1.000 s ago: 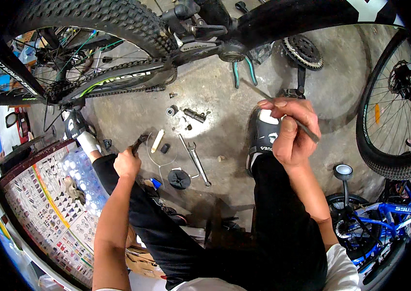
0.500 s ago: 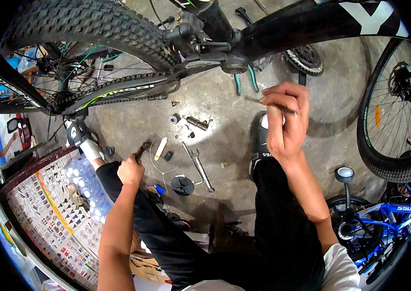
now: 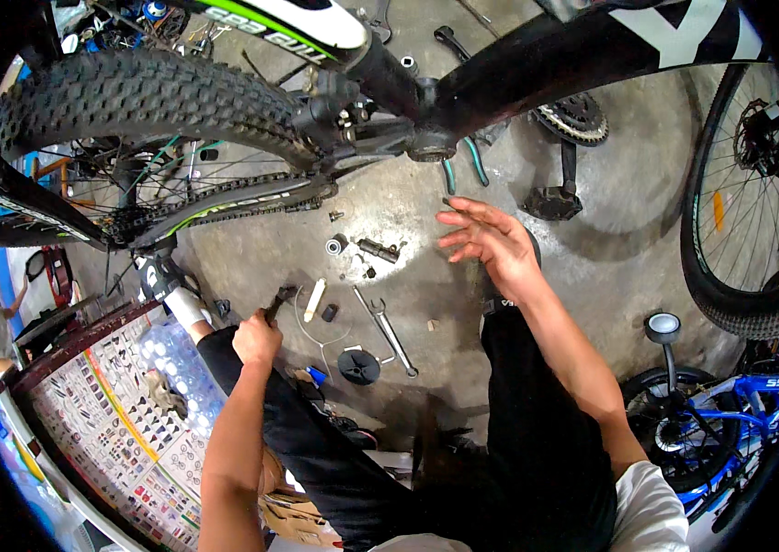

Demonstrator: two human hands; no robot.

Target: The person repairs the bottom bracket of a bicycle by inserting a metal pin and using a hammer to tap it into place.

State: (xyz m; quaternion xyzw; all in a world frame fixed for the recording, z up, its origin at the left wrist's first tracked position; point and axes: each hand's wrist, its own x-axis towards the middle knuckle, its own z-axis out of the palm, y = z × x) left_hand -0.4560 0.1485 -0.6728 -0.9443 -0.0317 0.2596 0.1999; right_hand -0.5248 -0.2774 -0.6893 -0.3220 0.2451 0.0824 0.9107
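Observation:
My left hand point(image 3: 257, 340) is closed around a dark hammer-like tool point(image 3: 280, 296), its head showing past my fist above my left leg. My right hand point(image 3: 495, 247) hangs over the floor with its fingers spread. A small dark tip shows by its upper fingertip; I cannot make out what it is. Teal-handled pliers point(image 3: 476, 164) lie just beyond that hand. Above them is the bottom bracket shell point(image 3: 431, 145) of a black bicycle frame point(image 3: 509, 78). Between my hands lie a dark cylindrical part point(image 3: 378, 249), a metal ring-shaped piece point(image 3: 335, 245) and a wrench point(image 3: 388, 331).
A white tube point(image 3: 315, 299), a thin cable point(image 3: 301, 322) and a black disc point(image 3: 358, 366) lie on the floor. A crankset point(image 3: 575, 124) with a pedal point(image 3: 553, 202) is beyond my right hand. A blue bicycle point(image 3: 748, 405) stands right; bottles point(image 3: 178, 373) are left.
My right hand has opened from a pinch on a thin dark rod and shifted left and down. The rod no longer shows clearly. My left hand keeps its grip. The view has shifted slightly.

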